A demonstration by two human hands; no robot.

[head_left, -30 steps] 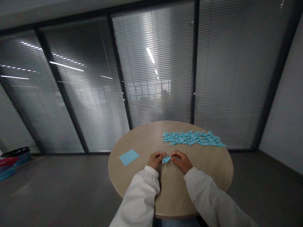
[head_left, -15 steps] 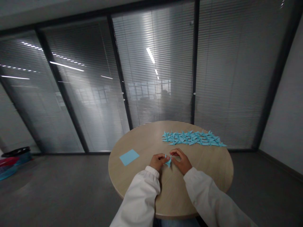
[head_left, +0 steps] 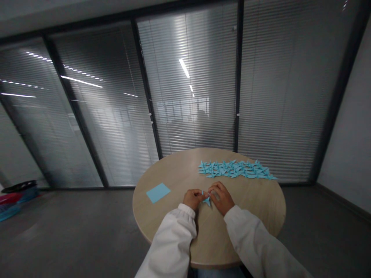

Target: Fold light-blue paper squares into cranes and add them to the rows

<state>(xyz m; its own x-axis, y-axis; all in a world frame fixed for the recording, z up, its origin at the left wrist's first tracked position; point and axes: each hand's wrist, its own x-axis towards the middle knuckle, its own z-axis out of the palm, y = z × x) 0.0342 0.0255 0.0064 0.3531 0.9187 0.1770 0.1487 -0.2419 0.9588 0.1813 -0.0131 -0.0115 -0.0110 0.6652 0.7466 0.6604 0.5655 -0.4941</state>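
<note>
Left hand, right hand: fingertips pinched together on blue folded paper above surface. Uneven tug could tear thin points.

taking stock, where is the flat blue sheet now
In the head view, the flat blue sheet lies on the left side of the round table, left of the left hand.

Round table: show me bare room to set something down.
The table is bare between the blue sheet and the folded pieces, and between those pieces, the right hand and the right rim. Crowded: under the pieces, and where the left hand and right hand meet at a small blue paper.
</note>
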